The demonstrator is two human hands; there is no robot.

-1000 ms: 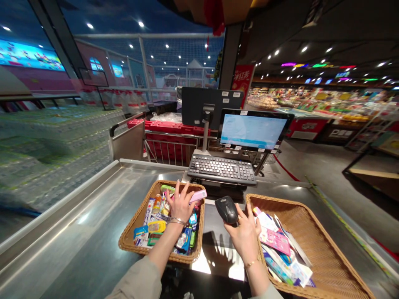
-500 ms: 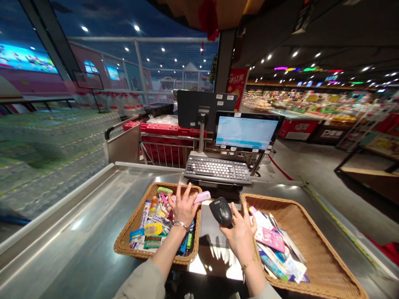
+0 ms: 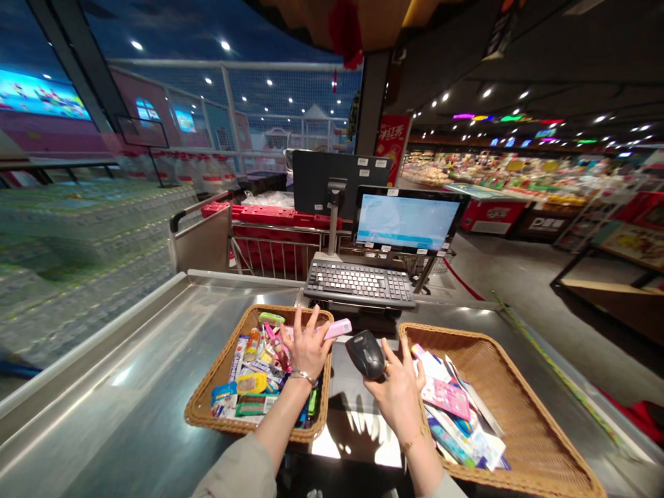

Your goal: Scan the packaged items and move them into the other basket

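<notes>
Stainless steel checkout counter (image 3: 119, 360), supermarket displays (image 3: 508, 173) beyond

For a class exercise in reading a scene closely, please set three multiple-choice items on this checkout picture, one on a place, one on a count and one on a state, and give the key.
1. Where is the black handheld barcode scanner?
A. On the keyboard
B. In the right hand, between the baskets
C. Inside the left basket

2. How many wicker baskets stand on the stainless steel counter?
A. One
B. Two
C. Four

3. What state is the monitor in?
A. Lit, with a pale blue screen
B. Dark and switched off
C. Lying face down

Answers:
1. B: the right hand holds it between the baskets.
2. B: one basket of small packets and one of flat packs.
3. A: its screen glows pale blue.
</notes>
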